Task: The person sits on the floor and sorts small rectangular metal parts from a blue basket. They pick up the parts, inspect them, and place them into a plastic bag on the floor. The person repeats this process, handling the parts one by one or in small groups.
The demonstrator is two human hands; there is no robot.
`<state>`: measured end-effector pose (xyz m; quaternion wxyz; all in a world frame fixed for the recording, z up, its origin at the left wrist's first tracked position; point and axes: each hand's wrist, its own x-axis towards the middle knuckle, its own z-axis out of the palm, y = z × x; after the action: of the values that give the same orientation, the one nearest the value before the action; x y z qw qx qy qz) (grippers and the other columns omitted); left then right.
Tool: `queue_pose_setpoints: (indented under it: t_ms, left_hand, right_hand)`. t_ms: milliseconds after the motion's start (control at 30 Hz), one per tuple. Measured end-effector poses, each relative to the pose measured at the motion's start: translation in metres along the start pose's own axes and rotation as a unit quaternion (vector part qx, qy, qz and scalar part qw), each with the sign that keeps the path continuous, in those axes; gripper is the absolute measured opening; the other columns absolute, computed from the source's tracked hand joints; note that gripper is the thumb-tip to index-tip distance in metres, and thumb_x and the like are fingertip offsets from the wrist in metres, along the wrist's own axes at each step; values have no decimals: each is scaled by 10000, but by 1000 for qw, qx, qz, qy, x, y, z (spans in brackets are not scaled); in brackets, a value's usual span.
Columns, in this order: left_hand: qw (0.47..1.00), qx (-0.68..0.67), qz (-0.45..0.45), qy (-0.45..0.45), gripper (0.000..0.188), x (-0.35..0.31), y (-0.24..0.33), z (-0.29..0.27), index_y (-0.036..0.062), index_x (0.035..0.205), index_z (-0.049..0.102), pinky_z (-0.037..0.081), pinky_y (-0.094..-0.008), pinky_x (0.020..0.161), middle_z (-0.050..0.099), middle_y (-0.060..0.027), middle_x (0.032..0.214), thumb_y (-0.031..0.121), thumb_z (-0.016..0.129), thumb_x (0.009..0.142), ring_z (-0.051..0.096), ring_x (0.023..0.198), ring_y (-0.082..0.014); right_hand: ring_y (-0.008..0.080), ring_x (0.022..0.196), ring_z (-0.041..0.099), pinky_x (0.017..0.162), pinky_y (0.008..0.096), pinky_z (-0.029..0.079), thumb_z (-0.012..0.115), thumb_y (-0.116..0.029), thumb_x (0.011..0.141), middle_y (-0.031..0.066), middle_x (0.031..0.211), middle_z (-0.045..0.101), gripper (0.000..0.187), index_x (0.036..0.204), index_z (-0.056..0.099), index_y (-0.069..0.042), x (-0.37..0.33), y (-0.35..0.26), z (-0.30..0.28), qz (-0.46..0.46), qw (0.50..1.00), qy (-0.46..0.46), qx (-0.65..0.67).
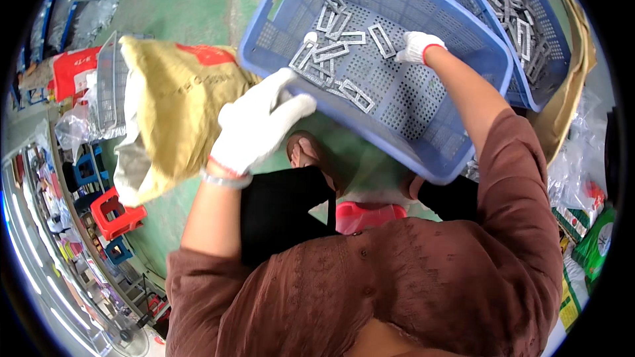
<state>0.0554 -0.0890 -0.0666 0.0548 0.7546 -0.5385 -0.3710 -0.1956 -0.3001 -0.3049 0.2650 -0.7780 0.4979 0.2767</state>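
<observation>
Clearly the left hand [254,125] clamps the basket [463,59] rim; right hand [417,46] curls inside, grip unclear; tilted metal frames [337,53] could slide toward it.

I see my left hand [254,125] in a white knit glove, fingers curled closed, forearm bare below a brown sleeve. My gloved right hand [418,47] reaches forward, arm extended, fingers bent downward.

We see bright, even daylight with soft shadows; fisheye bending darkens the corners, and the lower left of the frame blurs.
</observation>
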Motion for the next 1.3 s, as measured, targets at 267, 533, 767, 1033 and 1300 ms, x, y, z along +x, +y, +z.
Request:
queue_pose_setpoints:
  t_ms: [267,533,767,1033,1300]
  left_hand:
    - [973,-224,-53,-6,473,29,-16,5,-43,1336,560,535,-246,773,671,-63,984,35,707,893,648,865,-117]
    - [970,-238,-42,2,493,35,-29,0,-47,1357,536,536,-254,732,663,-76,978,33,701,899,637,854,-128]
    - [975,-224,0,0,498,15,-35,-2,-44,1347,550,533,-250,760,672,-67,982,44,722,887,636,839,-110]
    - [984,-161,70,9,521,7,-37,-5,-35,1335,569,549,-260,779,702,-75,983,59,757,858,676,865,-118]
    - [987,-137,89,4,531,3,-27,-8,0,1310,607,558,-274,787,717,-83,981,116,793,826,699,865,-131]
  right_hand:
    - [309,1219,578,1015,407,466,814,-464,744,151,1290,619,827,1369,468,-47,91,-47,61,119,983,126,59]
    - [322,1140,631,929,416,518,793,-356,760,193,1224,646,687,1290,539,-1,95,-53,42,140,979,30,144]
    - [278,993,663,897,381,517,853,-391,670,169,1046,700,621,1106,689,19,59,-56,82,-53,958,-96,265]
    - [345,1172,629,976,416,517,742,-275,746,225,1252,640,535,1185,653,18,55,-131,127,-35,984,-78,155]
    - [326,1148,645,950,423,531,801,-314,689,206,1240,660,611,1186,678,20,81,-133,119,-16,972,-183,146]
